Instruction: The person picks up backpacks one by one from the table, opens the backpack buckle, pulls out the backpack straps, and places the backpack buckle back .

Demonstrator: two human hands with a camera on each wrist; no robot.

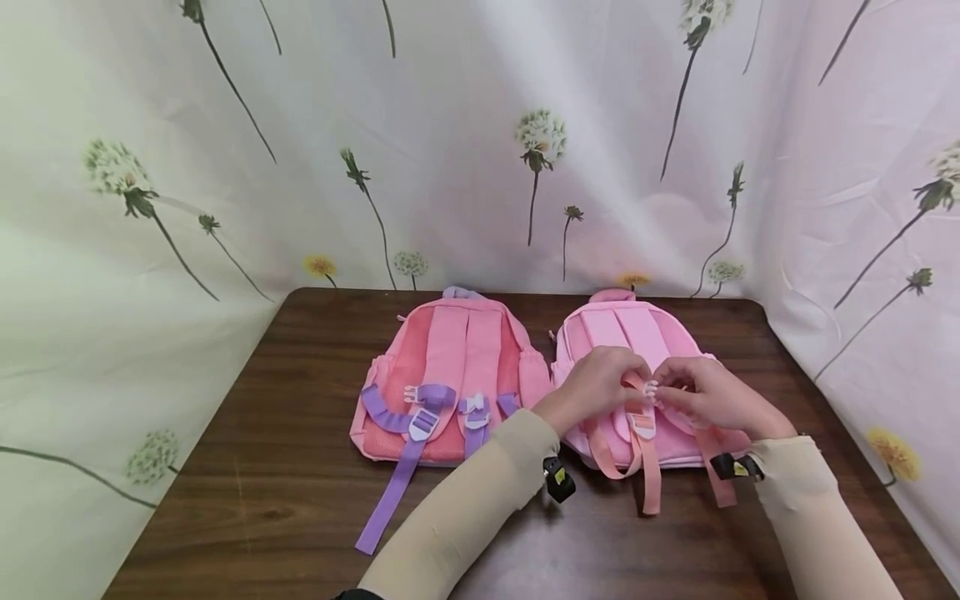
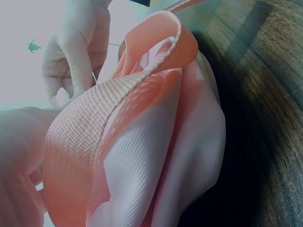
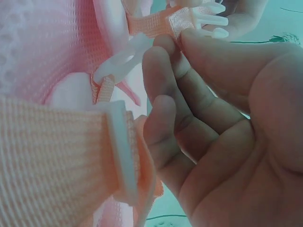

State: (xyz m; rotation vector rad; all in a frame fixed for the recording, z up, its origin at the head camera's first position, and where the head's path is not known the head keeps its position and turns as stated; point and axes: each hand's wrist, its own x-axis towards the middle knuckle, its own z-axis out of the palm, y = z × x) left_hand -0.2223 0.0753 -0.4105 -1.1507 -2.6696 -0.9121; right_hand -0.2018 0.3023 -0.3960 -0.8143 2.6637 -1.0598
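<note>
A pink backpack [image 1: 626, 321] with orange straps lies back-side up on the right of the table. Above its lower half, my left hand [image 1: 600, 383] curls its fingers on an orange strap [image 1: 636, 382] near a white prong buckle [image 1: 650, 389]. The thumb and forefinger of my right hand [image 1: 708, 396] pinch the base of that buckle from the other side. In the right wrist view, the buckle's prongs [image 3: 213, 20] point away from the orange webbing. A white slider [image 3: 122, 153] sits on the strap closer to that camera. The left fingertips are partly hidden.
A coral-pink backpack [image 1: 450, 333] with purple straps [image 1: 393, 492] lies to the left, almost touching the other one. Its white buckles [image 1: 474, 404] face up. Both bags rest on a dark wooden table [image 1: 247, 467]. A dandelion-printed curtain [image 1: 465, 167] hangs behind and at the sides.
</note>
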